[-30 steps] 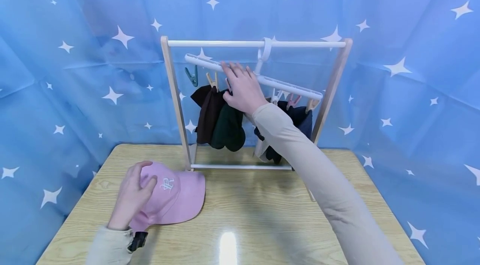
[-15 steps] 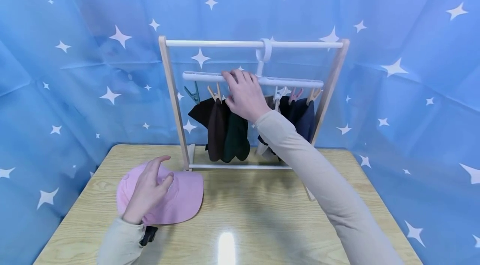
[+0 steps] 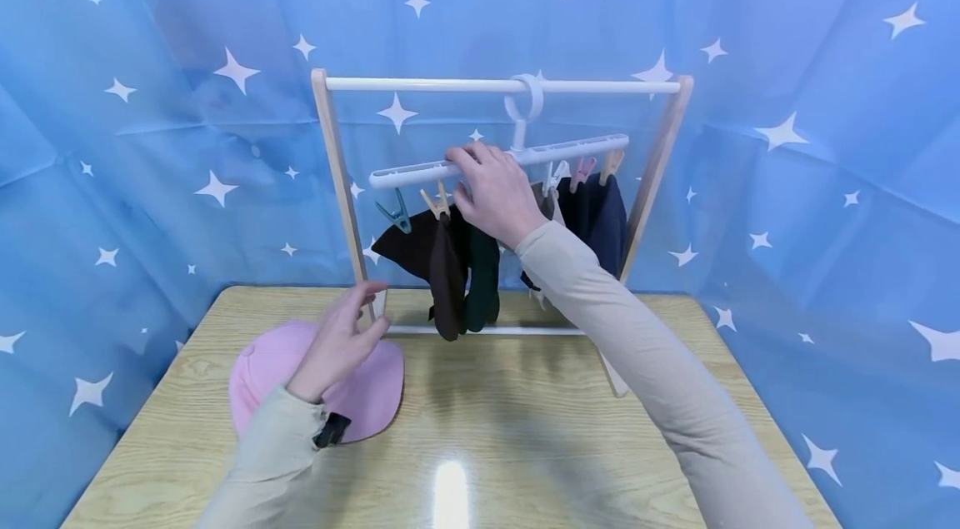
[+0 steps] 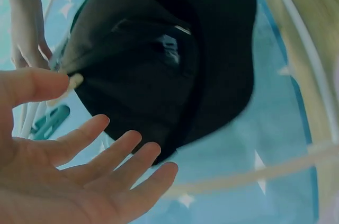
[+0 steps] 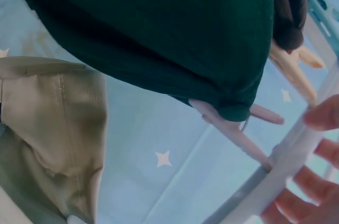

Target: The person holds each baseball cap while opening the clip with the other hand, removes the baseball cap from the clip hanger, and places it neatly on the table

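My right hand (image 3: 498, 196) grips the bar of a white clip hanger (image 3: 408, 174), its fingers curled over it left of the hook. From the hanger's clothespins hang a dark brown cap (image 3: 447, 279), a dark green cap (image 5: 159, 33), a beige cap (image 5: 58, 128) and a navy cap (image 3: 606, 217). A teal clothespin (image 3: 400, 217) hangs at the left end. My left hand (image 3: 341, 346) is open with nothing in it, overlapping a pink cap (image 3: 258, 371) on the table in the head view. The left wrist view shows its fingers spread close to the brown cap.
The hanger's hook loops over the white top rod (image 3: 420, 85) of a small wooden rack (image 3: 337, 154). A lower rod (image 3: 517, 331) runs near the wood-grain table (image 3: 540, 446). Blue star-patterned curtain (image 3: 180, 37) surrounds it.
The hanger's left end has swung down and its right end up under my right hand. My left hand has moved up and right from over the pink cap toward the rack.
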Action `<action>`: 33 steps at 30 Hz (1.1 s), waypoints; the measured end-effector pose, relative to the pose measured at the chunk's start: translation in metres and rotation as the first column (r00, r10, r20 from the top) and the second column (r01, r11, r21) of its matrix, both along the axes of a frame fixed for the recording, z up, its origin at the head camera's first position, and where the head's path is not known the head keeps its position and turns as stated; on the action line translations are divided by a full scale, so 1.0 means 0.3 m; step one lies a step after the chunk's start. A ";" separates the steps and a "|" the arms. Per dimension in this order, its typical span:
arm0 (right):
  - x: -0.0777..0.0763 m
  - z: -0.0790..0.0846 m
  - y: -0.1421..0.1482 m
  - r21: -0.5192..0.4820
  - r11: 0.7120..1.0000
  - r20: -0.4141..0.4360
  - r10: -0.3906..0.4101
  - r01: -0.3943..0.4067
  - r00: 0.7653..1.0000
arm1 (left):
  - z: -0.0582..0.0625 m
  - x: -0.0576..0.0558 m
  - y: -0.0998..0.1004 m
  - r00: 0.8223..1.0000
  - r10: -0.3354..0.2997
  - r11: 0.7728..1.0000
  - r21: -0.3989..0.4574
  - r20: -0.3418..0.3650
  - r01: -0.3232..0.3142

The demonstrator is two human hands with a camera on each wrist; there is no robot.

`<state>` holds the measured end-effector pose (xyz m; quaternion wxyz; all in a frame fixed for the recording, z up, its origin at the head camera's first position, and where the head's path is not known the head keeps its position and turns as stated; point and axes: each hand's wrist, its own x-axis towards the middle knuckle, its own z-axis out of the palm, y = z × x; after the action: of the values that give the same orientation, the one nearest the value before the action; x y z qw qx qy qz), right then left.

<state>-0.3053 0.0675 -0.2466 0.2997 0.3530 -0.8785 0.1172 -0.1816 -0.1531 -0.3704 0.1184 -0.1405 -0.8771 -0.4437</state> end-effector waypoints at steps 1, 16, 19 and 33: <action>0.001 0.002 0.001 -0.006 1.000 -0.003 0.005 -0.005 1.000 | 0.008 -0.011 0.013 1.000 -0.022 1.000 0.009 -0.005 0.022; 0.016 -0.004 0.010 -0.040 0.997 -0.011 0.071 -0.071 0.997 | 0.075 -0.141 0.221 0.991 -0.085 0.986 0.149 0.106 0.068; 0.022 -0.011 0.011 -0.058 0.995 -0.020 0.078 -0.079 0.997 | 0.072 -0.157 0.243 0.997 -0.047 0.983 0.180 0.058 0.036; 0.044 -0.090 0.003 -0.243 0.956 -0.192 0.119 -0.165 0.974 | 0.049 -0.185 0.249 0.989 0.010 0.986 0.166 -0.145 0.015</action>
<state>-0.2923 0.0683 -0.2737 0.4100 0.3824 -0.7983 0.2200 -0.2371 -0.0784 -0.3555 0.1926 -0.1631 -0.8258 -0.5043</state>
